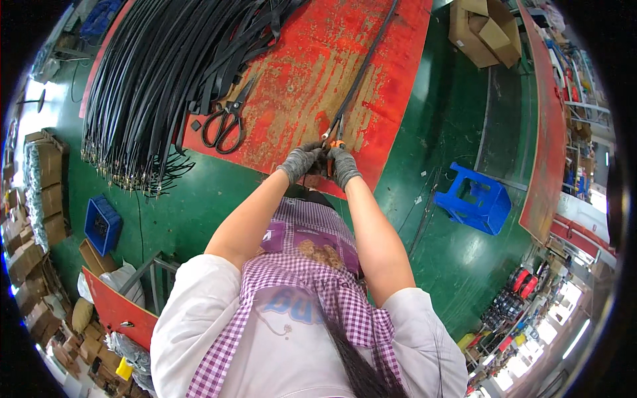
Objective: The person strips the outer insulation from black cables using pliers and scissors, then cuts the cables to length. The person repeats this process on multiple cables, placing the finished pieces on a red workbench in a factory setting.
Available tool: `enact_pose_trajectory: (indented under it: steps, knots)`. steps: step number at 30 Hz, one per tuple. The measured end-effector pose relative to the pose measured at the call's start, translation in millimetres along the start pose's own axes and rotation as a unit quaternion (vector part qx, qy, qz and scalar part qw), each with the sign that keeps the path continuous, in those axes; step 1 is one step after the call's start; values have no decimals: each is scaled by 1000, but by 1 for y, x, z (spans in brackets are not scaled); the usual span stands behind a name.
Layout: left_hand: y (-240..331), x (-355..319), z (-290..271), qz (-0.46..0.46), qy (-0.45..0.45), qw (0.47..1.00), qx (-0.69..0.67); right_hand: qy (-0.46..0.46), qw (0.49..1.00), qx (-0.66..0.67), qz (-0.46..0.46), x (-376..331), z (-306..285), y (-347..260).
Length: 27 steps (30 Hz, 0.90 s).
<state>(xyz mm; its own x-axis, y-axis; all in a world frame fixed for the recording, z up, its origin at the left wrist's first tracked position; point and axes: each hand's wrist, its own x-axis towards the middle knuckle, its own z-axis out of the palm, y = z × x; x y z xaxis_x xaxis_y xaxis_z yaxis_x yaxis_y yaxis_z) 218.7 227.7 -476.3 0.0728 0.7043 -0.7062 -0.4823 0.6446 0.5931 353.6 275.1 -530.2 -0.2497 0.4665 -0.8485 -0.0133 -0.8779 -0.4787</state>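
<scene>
Both my hands wear grey gloves and meet at the near edge of the red worktable [318,79]. My left hand [302,161] is closed around the near end of a long black cable [358,78], which stretches away to the table's far side. Beside it, my right hand [342,167] grips an orange-handled hand tool [338,144] that looks like pliers. Its narrow metal part points away from me along the cable; the fingers hide much of the handles. Black-handled scissors [224,127] lie open on the table to the left.
A thick bundle of black cables [159,86] covers the table's left side, ends hanging over the edge. A blue plastic stool [474,199] lies on the green floor at right. A cardboard box [486,33] stands at far right, a blue crate [103,224] at left.
</scene>
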Motion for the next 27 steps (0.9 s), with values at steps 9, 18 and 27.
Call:
enact_pose_trajectory:
  steps: [9, 18, 27]
  knots:
    - [-21, 17, -14, 87, 63, 971, 215, 102, 972, -113, -179, -29, 23, -9]
    - [-29, 12, -7, 99, 69, 993, -16, 117, 986, -111, -36, -39, 36, -26]
    - [-34, -31, -20, 53, 75, 996, -20, 105, 991, -79, -33, -13, 40, -10]
